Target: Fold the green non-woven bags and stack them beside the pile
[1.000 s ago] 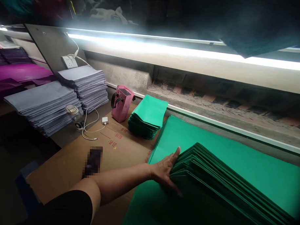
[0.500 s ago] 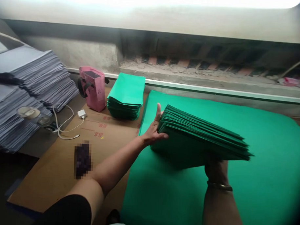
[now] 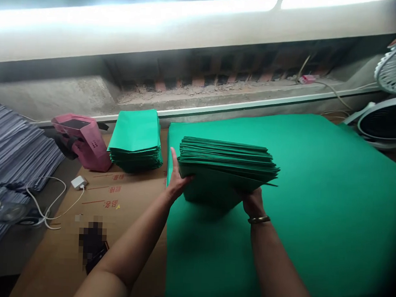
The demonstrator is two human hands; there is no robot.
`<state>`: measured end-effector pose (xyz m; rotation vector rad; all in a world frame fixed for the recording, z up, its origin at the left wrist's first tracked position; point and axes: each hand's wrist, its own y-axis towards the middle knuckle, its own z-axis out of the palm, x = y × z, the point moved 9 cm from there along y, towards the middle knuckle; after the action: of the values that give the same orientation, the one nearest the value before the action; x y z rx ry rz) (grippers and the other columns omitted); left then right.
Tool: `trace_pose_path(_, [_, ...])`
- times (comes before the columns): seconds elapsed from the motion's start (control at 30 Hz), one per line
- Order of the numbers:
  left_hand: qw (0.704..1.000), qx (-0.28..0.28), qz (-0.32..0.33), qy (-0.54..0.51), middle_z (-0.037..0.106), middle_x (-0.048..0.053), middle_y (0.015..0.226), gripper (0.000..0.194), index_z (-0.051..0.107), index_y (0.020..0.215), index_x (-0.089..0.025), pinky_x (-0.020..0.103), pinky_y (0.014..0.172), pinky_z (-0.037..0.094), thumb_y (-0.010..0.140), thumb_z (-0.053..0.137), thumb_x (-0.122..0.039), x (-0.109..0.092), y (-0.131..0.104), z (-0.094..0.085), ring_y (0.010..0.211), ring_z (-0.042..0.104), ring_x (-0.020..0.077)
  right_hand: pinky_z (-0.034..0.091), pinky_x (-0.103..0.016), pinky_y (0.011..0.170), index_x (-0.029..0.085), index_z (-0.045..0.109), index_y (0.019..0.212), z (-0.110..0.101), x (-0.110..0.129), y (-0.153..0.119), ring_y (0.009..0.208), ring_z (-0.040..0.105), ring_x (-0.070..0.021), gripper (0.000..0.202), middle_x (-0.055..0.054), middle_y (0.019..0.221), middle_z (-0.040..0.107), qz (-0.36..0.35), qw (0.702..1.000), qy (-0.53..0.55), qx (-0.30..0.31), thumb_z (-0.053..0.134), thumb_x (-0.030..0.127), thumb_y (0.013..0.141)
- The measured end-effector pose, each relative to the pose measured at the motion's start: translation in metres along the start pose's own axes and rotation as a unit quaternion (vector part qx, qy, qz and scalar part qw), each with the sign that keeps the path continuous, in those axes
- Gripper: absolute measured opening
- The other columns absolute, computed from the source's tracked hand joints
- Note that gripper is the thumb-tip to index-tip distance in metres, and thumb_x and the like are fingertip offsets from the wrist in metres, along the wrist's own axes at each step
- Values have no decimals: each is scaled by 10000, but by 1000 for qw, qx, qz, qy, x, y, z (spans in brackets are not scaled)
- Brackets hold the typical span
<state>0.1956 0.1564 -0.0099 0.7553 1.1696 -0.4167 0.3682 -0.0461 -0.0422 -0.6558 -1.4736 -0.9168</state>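
A thick stack of green paper sheets (image 3: 226, 160) is held tilted, its layered edge facing up, above a broad green surface of large sheets (image 3: 319, 204). My left hand (image 3: 179, 178) grips the stack's left end, thumb raised along the side. Under the right part of the stack is my right hand (image 3: 253, 202), with a bracelet on the wrist; its fingers are partly hidden behind the sheets. One sheet juts out at the stack's lower right. Left of it, a second green stack (image 3: 135, 131) rests on brown cardboard (image 3: 133, 224).
A pink bag (image 3: 84, 140) stands beside the second stack. A white charger (image 3: 79, 182) with its cable lies on the cardboard, near a blurred dark object (image 3: 92, 242). Tall piles of grey-white sheets (image 3: 16, 146) are at far left. A fan (image 3: 395, 73) stands at the right.
The view has swung to the right, bringing the fan into sight. The held stack has turned more level, and my right hand has moved closer to my left.
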Motion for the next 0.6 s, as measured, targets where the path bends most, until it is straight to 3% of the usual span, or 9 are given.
trace_pose_path(0.17, [999, -38, -18, 2, 637, 92, 1069, 672, 557, 1141, -160, 354, 889, 465, 646, 703, -591, 19, 22, -2, 1040, 573, 286, 485, -404, 902, 232, 622, 1105, 11, 10, 13, 1104, 541, -294, 568, -46, 1152, 623, 34, 980, 157, 116, 718, 548, 644])
trace_pose_path(0.3, [998, -36, -40, -24, 647, 64, 1031, 536, 582, 1082, -168, 328, 860, 478, 709, 675, -541, 23, 37, 4, 971, 598, 236, 464, -398, 939, 237, 590, 1171, 21, 20, 24, 1143, 519, -263, 463, -44, 1213, 588, 68, 971, 174, 148, 592, 512, 799])
trace_pose_path(0.37, [998, -30, -41, -31, 648, 67, 1014, 538, 584, 1067, -162, 332, 853, 481, 702, 679, -545, 22, 39, 5, 963, 599, 238, 462, -410, 939, 234, 574, 1192, 24, 24, 27, 1133, 526, -265, 488, -48, 1214, 586, 61, 974, 160, 147, 608, 502, 785])
trace_pose_path(0.47, [999, -10, -31, -44, 627, 93, 1075, 692, 538, 1148, -159, 373, 865, 481, 631, 716, -583, 20, 29, 6, 1007, 585, 276, 457, -434, 933, 173, 576, 1171, 23, 22, 26, 1087, 547, -303, 656, -79, 1153, 619, 44, 990, 77, 114, 762, 449, 605])
trace_pose_path(0.53, [999, -10, -24, -34, 604, 110, 1133, 850, 467, 1243, -166, 411, 891, 470, 571, 739, -609, 21, 15, 4, 1055, 560, 306, 470, -438, 905, 135, 583, 1145, 14, 14, 18, 1066, 550, -331, 752, -99, 1110, 635, 58, 997, -13, 50, 801, 445, 496])
trace_pose_path(0.6, [999, -29, -19, 11, 598, 113, 1147, 907, 429, 1289, -170, 434, 919, 452, 563, 734, -621, 25, 2, 0, 1089, 536, 323, 479, -452, 874, 116, 585, 1136, -2, 5, 8, 1077, 532, -364, 794, -121, 1107, 632, 72, 991, -107, -22, 771, 513, 475])
